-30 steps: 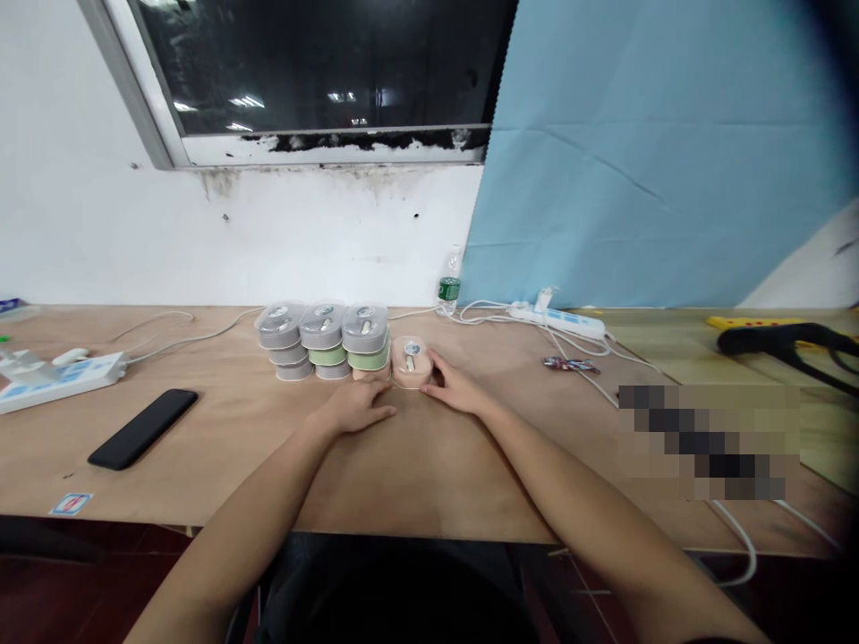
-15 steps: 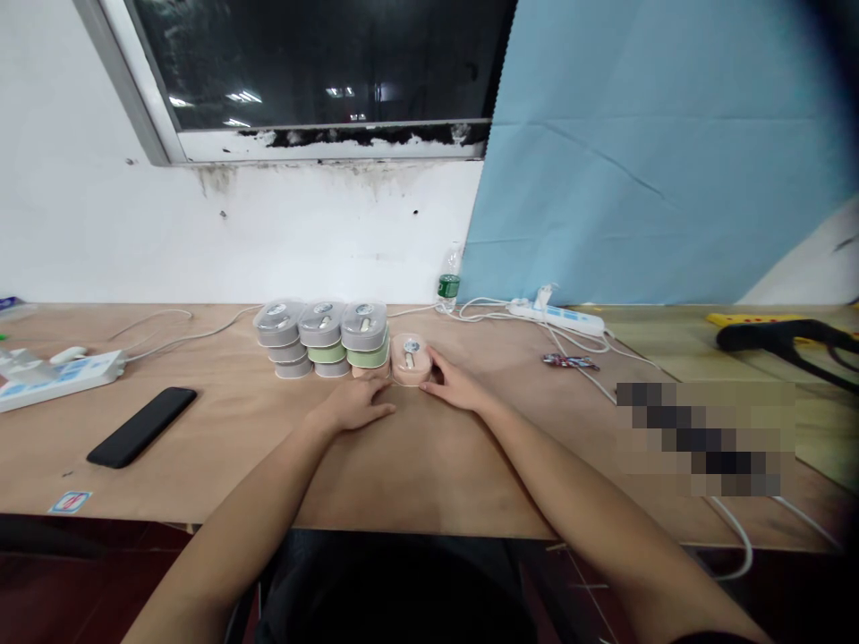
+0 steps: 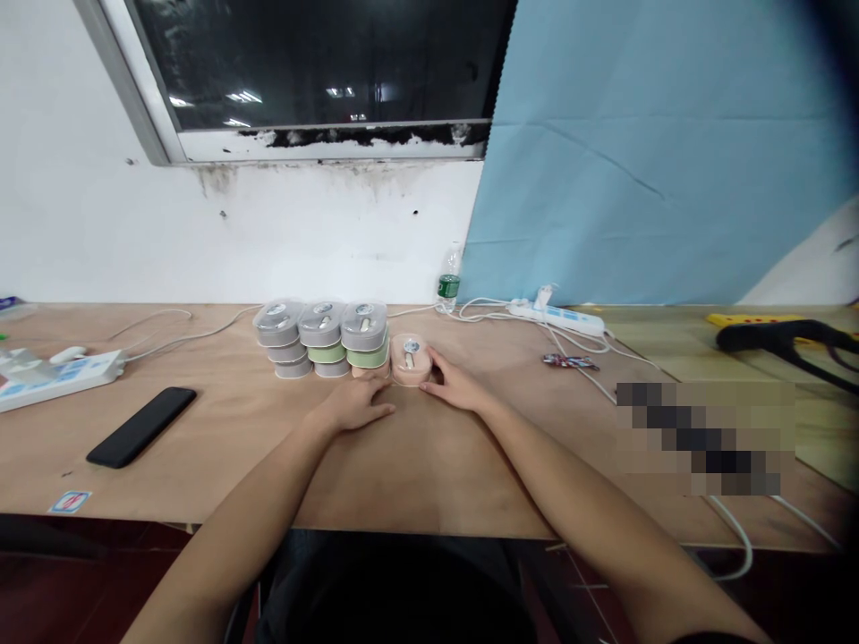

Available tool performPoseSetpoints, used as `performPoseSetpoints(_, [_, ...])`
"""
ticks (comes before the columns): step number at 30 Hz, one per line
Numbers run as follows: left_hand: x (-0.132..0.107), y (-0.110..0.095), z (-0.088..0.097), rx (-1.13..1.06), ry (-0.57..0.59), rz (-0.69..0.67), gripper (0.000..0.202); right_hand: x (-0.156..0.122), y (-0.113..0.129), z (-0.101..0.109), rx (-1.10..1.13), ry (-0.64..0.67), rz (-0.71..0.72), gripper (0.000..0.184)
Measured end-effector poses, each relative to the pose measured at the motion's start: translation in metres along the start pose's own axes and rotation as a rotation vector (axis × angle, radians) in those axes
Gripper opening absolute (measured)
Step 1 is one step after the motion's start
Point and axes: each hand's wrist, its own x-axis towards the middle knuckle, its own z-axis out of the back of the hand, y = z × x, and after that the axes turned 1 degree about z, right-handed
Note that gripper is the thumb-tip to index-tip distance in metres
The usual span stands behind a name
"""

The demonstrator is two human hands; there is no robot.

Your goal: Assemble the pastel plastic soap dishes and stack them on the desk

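A pink oval case (image 3: 409, 360) with a clear lid stands on the wooden table (image 3: 416, 465), at the right end of a row of stacked cases (image 3: 322, 340) in grey, green and pink. My right hand (image 3: 455, 385) cups the pink case from its right side, fingers along its side and thumb at its front. Just left of that case my left hand (image 3: 354, 405) lies flat on the table, its fingers stretched toward the foot of the nearest stack and holding nothing.
A black phone (image 3: 142, 426) lies at the left, with a white power strip (image 3: 60, 374) behind it. A second power strip (image 3: 557, 317) with white cables, a small bottle (image 3: 448, 281) and a colourful wrapper (image 3: 570, 362) sit at the back right. A black tool (image 3: 785, 338) lies far right.
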Motion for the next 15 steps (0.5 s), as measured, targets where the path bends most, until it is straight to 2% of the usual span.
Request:
performPoseSetpoints(7, [0.0004,-0.0005,-0.0002,0.002,0.004,-0.002,0.057,-0.0001,0.0035,-0.0045,0.032,-0.067,0.028,0.097])
performPoseSetpoints(12, [-0.0003,-0.001,0.0,-0.028,0.003,-0.005,0.055,0.0013,0.0059,-0.0071,0.012,-0.07,0.042,0.079])
performPoseSetpoints(15, [-0.0009,-0.0006,-0.0002,-0.037,0.001,-0.002,0.055,0.0026,0.0046,-0.007,0.015,-0.081,0.044,0.077])
